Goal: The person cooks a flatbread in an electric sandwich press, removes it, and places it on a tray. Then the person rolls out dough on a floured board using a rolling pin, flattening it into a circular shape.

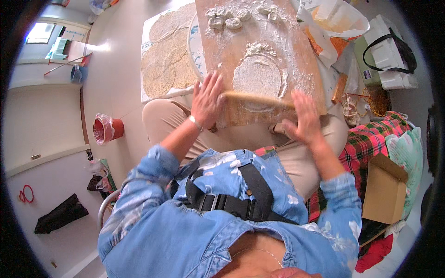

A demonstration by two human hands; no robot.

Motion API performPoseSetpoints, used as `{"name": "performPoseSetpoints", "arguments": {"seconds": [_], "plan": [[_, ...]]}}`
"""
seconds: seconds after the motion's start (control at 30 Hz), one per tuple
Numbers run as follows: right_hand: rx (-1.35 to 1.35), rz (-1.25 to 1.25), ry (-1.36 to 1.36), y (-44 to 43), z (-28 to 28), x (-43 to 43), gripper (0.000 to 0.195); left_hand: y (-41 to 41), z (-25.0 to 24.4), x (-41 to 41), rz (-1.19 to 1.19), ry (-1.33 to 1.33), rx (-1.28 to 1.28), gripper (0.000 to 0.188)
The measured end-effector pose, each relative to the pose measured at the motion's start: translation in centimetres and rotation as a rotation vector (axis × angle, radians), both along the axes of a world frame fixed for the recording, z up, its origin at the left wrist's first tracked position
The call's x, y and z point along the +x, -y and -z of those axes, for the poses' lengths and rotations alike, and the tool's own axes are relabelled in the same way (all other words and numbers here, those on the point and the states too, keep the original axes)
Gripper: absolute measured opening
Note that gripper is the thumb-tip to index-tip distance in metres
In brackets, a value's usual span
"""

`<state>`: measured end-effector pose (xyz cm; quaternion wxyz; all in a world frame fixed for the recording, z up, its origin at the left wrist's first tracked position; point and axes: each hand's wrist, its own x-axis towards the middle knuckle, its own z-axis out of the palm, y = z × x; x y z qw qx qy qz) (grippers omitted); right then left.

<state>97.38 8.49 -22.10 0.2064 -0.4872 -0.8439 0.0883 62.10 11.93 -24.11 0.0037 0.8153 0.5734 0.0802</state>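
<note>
Across the near part of a floured wooden board (222,48) lies a thin wooden rolling pin (259,98). My left hand (207,101) rests flat over its left end, fingers stretched out. At the right end is my right hand (306,120), blurred, with its palm down and its thumb spread away from the fingers. A round, flattened sheet of dough (256,77) lies just beyond the pin, and its near edge is partly hidden by it. Loose flour (260,49) is heaped at the sheet's far edge. Several small floured dough pieces (233,23) sit at the board's far end.
Large rolled dough sheets (170,66) lie on a white surface at the left. Right of the board are plastic bags (339,21), a wooden block (339,88) and a white foam box (386,52). A red bin (113,129) stands on the floor to the left.
</note>
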Motion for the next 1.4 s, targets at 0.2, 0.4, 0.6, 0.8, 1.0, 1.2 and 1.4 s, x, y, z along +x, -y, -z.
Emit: {"name": "performPoseSetpoints", "arguments": {"seconds": [0.2,0.4,0.6,0.8,1.0,1.2,1.4], "plan": [[0.106,0.067,0.041,-10.7,-1.0,-1.2,0.082,-10.5,0.3,0.5,-0.231,0.091,-0.006,0.056],[0.160,0.010,0.099,-6.4,1.8,0.3,0.085,-3.8,1.0,0.7,-0.083,0.046,0.032,0.054],[0.111,0.041,0.181,-5.6,-1.2,-1.9,0.086,-7.4,0.4,0.1,-0.042,0.084,0.141,0.052],[0.186,0.041,0.096,-13.8,2.9,0.8,0.087,-12.3,0.4,1.5,-0.151,-0.066,-0.040,0.057],[0.220,-0.004,0.151,-3.4,0.1,-0.3,0.092,-0.3,-2.3,2.5,-0.068,0.176,-0.103,0.053],[0.205,-0.022,0.079,-13.8,2.8,2.4,0.079,-4.4,-2.0,4.4,-0.097,0.145,-0.143,0.057],[0.102,-0.079,0.083,-5.2,0.3,4.6,0.078,6.7,-1.7,5.1,0.063,0.304,-0.105,0.061]]}}
